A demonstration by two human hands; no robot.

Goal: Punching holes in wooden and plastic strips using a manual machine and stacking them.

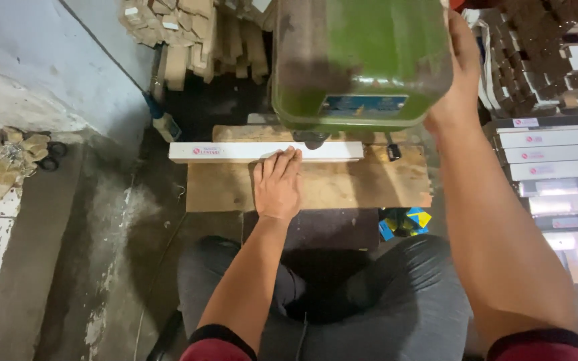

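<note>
White strip (pixel 235 152) on wooden board (pixel 342 187)

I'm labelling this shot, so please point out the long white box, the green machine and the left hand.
Long white box (pixel 222 152), head view, on its left half, clear of the fingers.
Green machine (pixel 369 60), head view, on its green housing.
Left hand (pixel 277 187), head view, on the back of the hand.

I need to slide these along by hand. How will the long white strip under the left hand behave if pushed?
The white strip lies straight and flat on the wooden board, so it is probably stiff. Its smooth face may slip under the left hand. Being long and narrow, it would likely pivot if pushed off-centre.
</note>
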